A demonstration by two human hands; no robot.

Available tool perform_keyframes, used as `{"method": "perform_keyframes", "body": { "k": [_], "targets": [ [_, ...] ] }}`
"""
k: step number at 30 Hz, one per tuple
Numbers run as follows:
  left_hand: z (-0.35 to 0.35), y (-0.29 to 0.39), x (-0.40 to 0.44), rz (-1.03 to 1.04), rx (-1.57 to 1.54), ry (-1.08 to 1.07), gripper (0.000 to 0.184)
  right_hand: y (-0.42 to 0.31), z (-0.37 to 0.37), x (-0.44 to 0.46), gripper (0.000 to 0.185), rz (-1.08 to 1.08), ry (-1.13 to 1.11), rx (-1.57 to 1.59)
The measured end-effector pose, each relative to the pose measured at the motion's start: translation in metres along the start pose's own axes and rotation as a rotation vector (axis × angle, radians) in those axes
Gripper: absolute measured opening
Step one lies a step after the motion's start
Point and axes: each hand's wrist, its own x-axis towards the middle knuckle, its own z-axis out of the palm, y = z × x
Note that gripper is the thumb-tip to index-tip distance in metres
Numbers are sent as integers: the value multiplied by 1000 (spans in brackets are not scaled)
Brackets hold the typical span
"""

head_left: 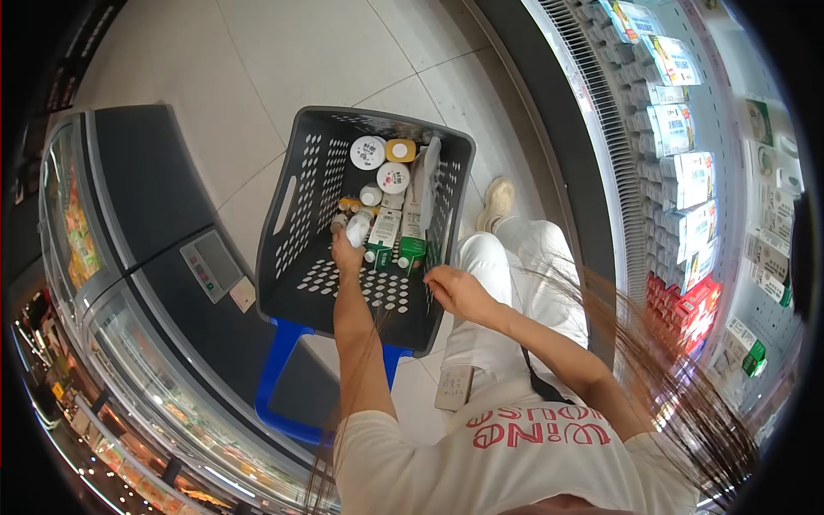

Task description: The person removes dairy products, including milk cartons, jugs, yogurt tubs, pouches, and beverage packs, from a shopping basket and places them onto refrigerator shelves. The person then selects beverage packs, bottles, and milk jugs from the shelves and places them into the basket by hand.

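Note:
My left hand (346,252) reaches down inside a dark grey shopping basket (279,283) with perforated walls. Its fingers are closed around a small white bottle (357,230). At the basket's right rim, my right hand (463,294) has its fingers curled over the edge. Beside the left hand lie white and green cartons (383,236), one with a green end (412,251). Farther up in the basket are two round white tubs (368,153) and a yellow-topped container (400,150). A clear package (427,176) leans along the right wall.
A blue handle (279,365) extends from the basket's near end. On the left runs a glass-fronted display case (129,326) with a scale-like device (212,264) on its dark top. To the right, a refrigerated shelf (601,103) holds stacked packs (687,176). Pale floor tiles (257,69) lie ahead.

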Motion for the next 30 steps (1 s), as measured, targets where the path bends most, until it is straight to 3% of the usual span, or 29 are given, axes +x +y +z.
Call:
{"method": "perform_keyframes", "body": {
  "k": [6, 10, 13, 16, 19, 22, 23, 26, 28, 30],
  "targets": [
    [-100, 50, -49, 17, -17, -38, 69, -18, -15, 28, 12, 40, -53, -48],
    [-209, 86, -103, 87, -89, -35, 59, -60, -22, 48, 19, 69, -89, -38],
    [-317, 144, -171, 297, -75, 28, 58, -128, -44, 53, 28, -218, 24, -66],
    [-392, 202, -235, 380, -48, 90, 59, -179, -70, 56, 32, -578, 40, -200],
    [-451, 248, -281, 401, -214, 61, 59, -238, -100, 44, 28, -509, -110, 9],
    [-467, 272, -280, 509, -578, 72, 61, -282, -139, 27, 32, -279, -1, -268],
    [-461, 275, -268, 596, -700, 114, 57, -287, -152, 20, 40, -325, 126, -307],
    [-440, 316, -266, 558, -1184, 44, 53, -287, -189, -4, 42, -211, 301, -205],
    [-421, 327, -270, 565, -1136, -221, 56, -285, -213, -24, 42, -115, 421, -113],
    [-402, 337, -277, 434, -1158, -480, 51, -301, -241, -53, 42, 63, 494, 26]
  ]
}}
